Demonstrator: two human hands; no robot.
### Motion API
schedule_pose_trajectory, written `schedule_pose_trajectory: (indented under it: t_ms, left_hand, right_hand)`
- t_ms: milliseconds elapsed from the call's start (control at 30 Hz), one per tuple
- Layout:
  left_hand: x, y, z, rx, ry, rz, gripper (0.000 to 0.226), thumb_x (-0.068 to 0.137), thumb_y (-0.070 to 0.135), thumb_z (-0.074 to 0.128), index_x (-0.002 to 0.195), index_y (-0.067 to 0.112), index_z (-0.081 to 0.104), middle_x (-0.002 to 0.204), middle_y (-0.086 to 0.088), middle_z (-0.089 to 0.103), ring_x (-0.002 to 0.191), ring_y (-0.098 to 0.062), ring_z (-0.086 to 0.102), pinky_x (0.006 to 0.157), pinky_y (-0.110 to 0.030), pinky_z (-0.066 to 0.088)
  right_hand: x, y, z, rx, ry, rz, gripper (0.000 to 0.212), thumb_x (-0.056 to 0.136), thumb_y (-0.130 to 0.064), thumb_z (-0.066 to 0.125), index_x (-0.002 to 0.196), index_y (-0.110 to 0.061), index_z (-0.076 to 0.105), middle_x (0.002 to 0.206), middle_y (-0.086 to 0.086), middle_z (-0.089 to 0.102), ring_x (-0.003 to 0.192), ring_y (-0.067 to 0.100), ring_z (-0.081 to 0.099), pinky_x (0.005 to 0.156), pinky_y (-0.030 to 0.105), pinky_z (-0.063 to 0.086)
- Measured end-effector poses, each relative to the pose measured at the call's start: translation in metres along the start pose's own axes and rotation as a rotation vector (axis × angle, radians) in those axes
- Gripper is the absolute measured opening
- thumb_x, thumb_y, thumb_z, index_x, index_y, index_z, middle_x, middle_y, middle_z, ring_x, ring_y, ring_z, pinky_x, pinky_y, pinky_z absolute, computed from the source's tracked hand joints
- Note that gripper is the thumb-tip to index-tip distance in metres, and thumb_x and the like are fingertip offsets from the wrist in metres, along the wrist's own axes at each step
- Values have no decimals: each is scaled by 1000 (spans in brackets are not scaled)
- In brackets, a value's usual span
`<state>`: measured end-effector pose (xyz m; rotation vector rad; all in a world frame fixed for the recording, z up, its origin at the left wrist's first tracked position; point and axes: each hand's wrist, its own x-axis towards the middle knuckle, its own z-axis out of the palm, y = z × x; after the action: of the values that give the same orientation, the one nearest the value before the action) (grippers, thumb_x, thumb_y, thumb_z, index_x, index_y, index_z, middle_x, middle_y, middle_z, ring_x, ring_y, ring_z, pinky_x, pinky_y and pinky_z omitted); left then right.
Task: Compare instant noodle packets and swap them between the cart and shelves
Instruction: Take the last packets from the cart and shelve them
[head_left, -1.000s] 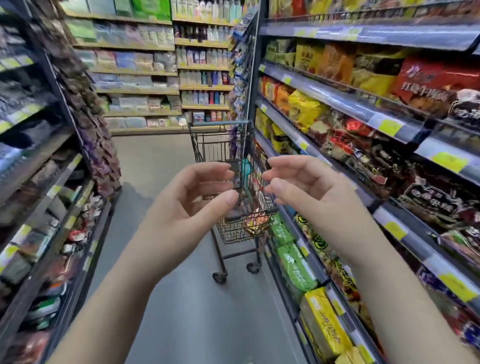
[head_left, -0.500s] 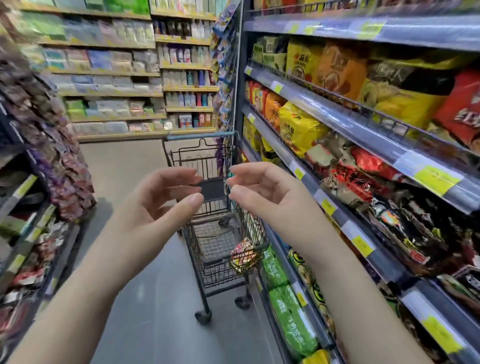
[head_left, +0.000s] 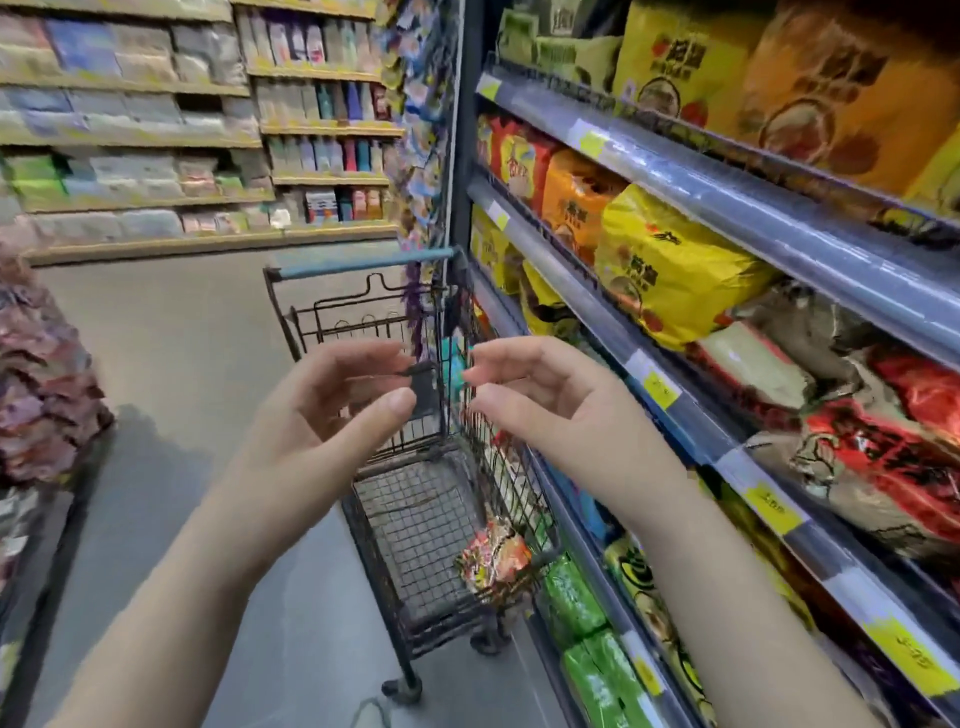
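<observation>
The tall grey steel shelving (head_left: 691, 171) fills the person's right side, its tiers packed with yellow, orange and red noodle bags. Hard against its lower tiers stands the small black wire shopping cart (head_left: 415, 519), blue handle at its far end. Low in the cart's near corner on the shelving side lies a single red-and-orange instant noodle packet (head_left: 493, 564), tilted against the mesh; its long axis cannot be read through the blur. Both hands hover above the cart's basket, empty. The left hand (head_left: 322, 421) curls loosely, thumb and fingers apart on nothing; the right hand (head_left: 550, 410) mirrors it, fingers spread and holding nothing. The packet sits below and forward of them, toward the right hand, which looks the nearer for a straight reach down. Open floor lies left of the cart; on its right the shelf lips crowd close, so a lift probably wants to come straight up first.
</observation>
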<state>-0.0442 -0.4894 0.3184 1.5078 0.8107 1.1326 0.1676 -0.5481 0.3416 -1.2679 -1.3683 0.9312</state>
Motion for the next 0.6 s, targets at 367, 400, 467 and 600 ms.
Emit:
schedule_pose_trajectory:
  t_ms: [367, 400, 467, 600]
  left_hand:
    - [152, -100, -18, 16, -121, -192, 42, 82, 26, 71, 122, 14, 65, 120, 2, 73, 112, -12, 70, 92, -23, 56]
    - [156, -113, -17, 39, -120, -225, 42, 82, 29, 72, 122, 16, 65, 121, 3, 73, 112, -13, 69, 95, -28, 57]
    - [160, -141, -13, 67, -117, -293, 40, 85, 37, 75, 121, 23, 66, 122, 6, 72, 114, -13, 68, 101, -37, 56]
    - [157, -195, 0, 98, -98, -416, 48, 81, 54, 77, 122, 31, 66, 123, 11, 70, 115, -10, 67, 99, -44, 56]
  right_hand:
    - [131, 100, -14, -6, 104, 224, 27, 92, -25, 77, 118, -29, 71, 117, -5, 76, 113, 13, 71, 104, 45, 55]
    - [136, 114, -17, 0, 106, 255, 27, 92, -24, 77, 118, -29, 72, 117, -4, 76, 113, 14, 71, 104, 45, 55]
    - [146, 142, -24, -3, 93, 311, 26, 91, -24, 77, 117, -29, 72, 116, -4, 76, 111, 16, 71, 103, 44, 56]
    - [160, 201, -33, 10, 44, 403, 29, 88, -24, 79, 117, -26, 72, 115, -2, 77, 109, 17, 72, 102, 39, 56]
